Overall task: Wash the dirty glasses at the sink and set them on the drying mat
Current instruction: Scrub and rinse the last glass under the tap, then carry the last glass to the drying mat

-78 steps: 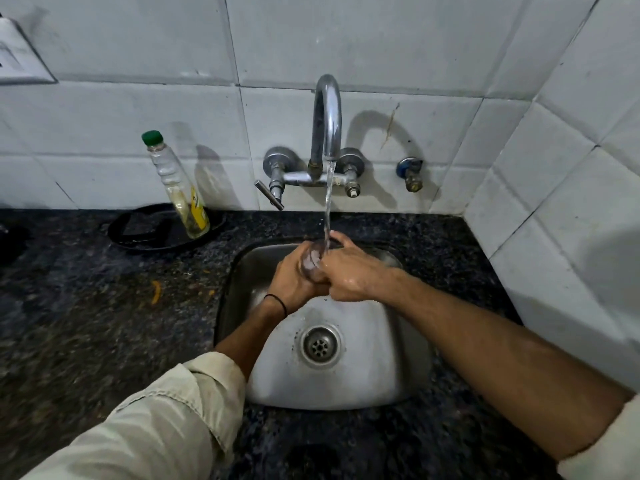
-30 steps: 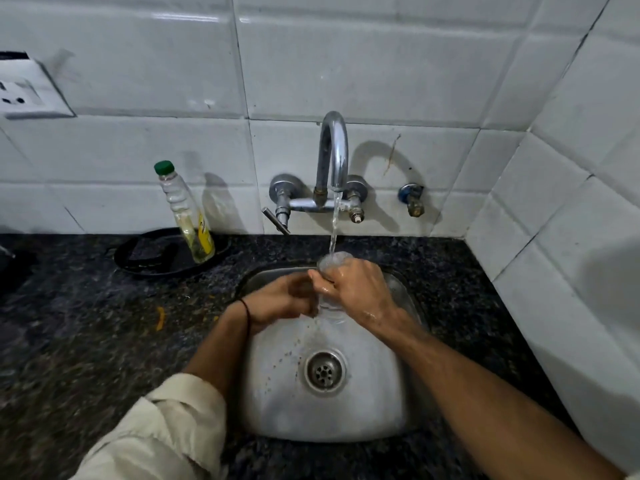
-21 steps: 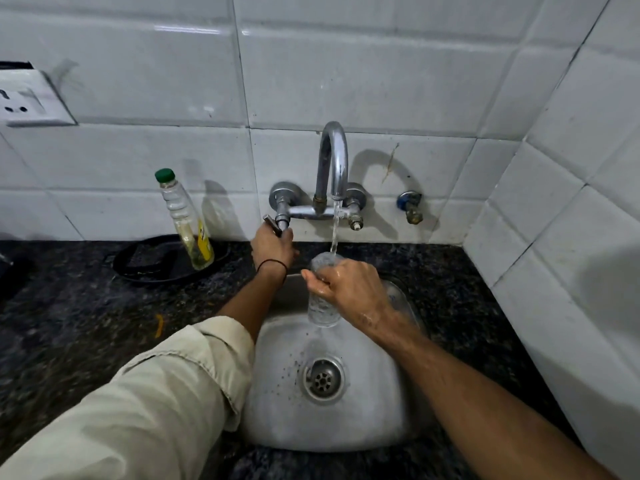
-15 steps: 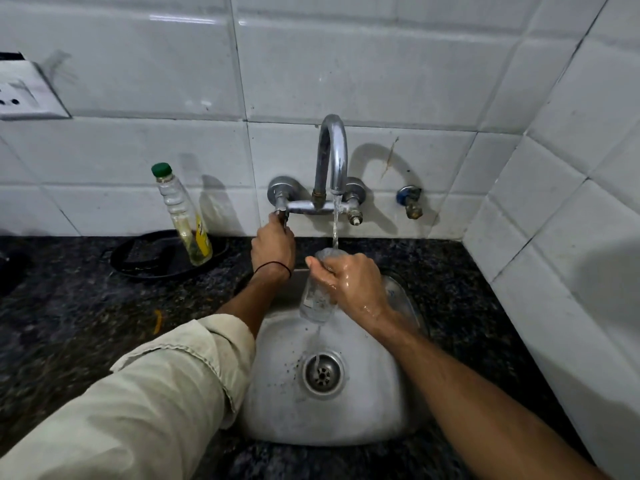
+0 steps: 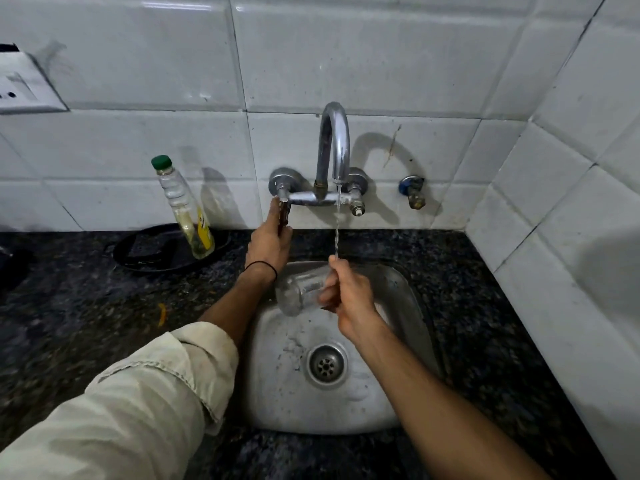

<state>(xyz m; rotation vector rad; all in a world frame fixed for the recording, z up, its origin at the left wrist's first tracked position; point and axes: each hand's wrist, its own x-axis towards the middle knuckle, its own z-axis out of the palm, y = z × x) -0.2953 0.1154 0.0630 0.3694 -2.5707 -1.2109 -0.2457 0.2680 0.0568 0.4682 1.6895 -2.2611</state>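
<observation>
I see the glass (image 5: 300, 289) over the sink (image 5: 398, 341), tipped on its side with the mouth pointing left and down, just below and left of the water stream (image 5: 336, 230). It is clear and wet, so its rim is hard to trace against the steel, and its base end is covered by my right hand (image 5: 349, 294). That hand's fingers (image 5: 327, 297) are wrapped round the glass, gripping it; the thin stream lands on the top of the hand rather than in the glass.

Behind the sink, my left hand (image 5: 269, 242) is up at the tap's left handle (image 5: 283, 211). Its fingers are closed round the handle, which mostly disappears inside them. A black band (image 5: 261, 266) sits on that wrist, and the rolled sleeve (image 5: 138, 393) runs out of the bottom left corner.

The tap (image 5: 334, 147) arches from the tiled wall above the sink. Left of the sink, on the dark table (image 5: 86, 323), a bottle (image 5: 183, 206) with a green cap leans in a black tray (image 5: 152, 254); what else lies in the tray is too dark to tell. A wall socket (image 5: 24, 84) is cut off at the left edge. The drain (image 5: 325, 365) sits in the middle of the basin.
</observation>
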